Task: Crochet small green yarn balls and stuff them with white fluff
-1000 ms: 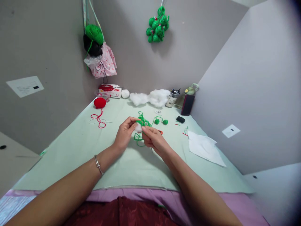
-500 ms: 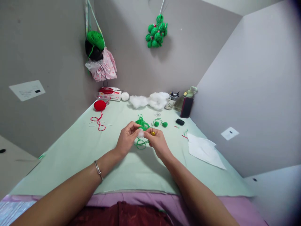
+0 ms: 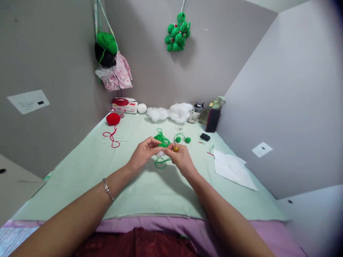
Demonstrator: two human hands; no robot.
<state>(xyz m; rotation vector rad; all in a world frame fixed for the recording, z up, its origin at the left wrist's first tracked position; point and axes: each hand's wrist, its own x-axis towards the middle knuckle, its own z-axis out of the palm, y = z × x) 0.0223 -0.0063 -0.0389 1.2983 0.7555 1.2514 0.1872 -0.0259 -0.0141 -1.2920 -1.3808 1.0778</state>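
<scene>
Green piece [image 3: 162,145] and white tuft [image 3: 160,154], held above the worktop [image 3: 128,200].
The left hand [image 3: 143,153] and right hand [image 3: 181,157] pinch the green piece between them, fingers nearly meeting, the tuft showing just below. A yellow-ended tool [image 3: 175,149] (its thin tip is too small to make out) sits in the right hand. Green yarn [image 3: 158,137] lies just beyond, two green balls [image 3: 187,140] beside it.

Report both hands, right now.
Left hand: closed, pinching the green yarn piece.
Right hand: closed, holding the yellow-ended tool, fingers at the white stuffing.
</scene>
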